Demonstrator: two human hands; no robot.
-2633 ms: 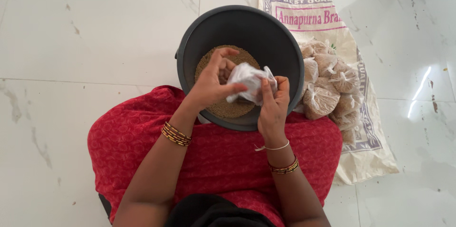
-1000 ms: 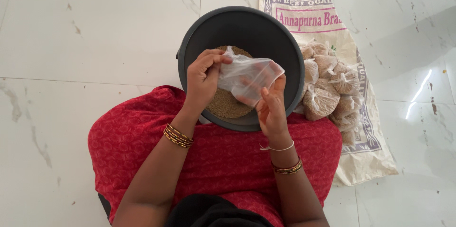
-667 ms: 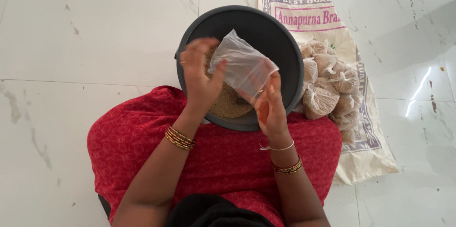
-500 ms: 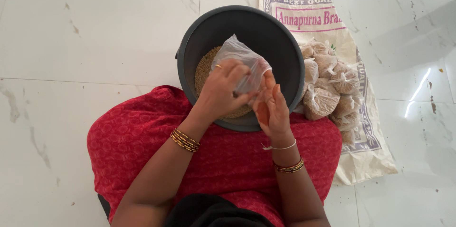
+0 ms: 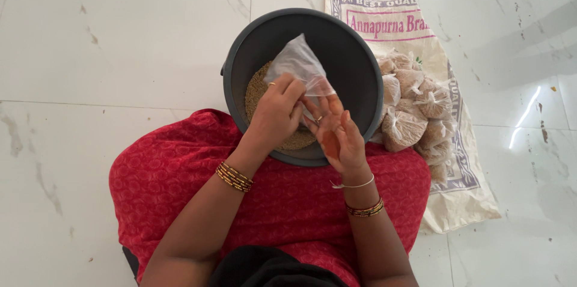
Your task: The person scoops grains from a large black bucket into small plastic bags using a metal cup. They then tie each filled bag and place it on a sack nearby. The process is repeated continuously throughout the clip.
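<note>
A small clear plastic bag [image 5: 296, 61] is held up over a dark grey round tub [image 5: 360, 76] that has brown grain [image 5: 255, 87] in its bottom. My left hand [image 5: 276, 112] pinches the bag's lower edge from the left. My right hand [image 5: 336, 137] is palm up under the bag's mouth, fingers spread against the plastic. The bag looks empty. The tub rests against my lap, which is covered in red cloth [image 5: 180, 167].
To the right of the tub, several tied clear bags of grain [image 5: 415, 112] lie piled on a flattened white printed sack [image 5: 390, 16]. White marble floor tiles [image 5: 108, 40] surround everything.
The bag was crumpled between both hands, then shaken open and lifted. My left hand went up off it and came back down onto its lower edge.
</note>
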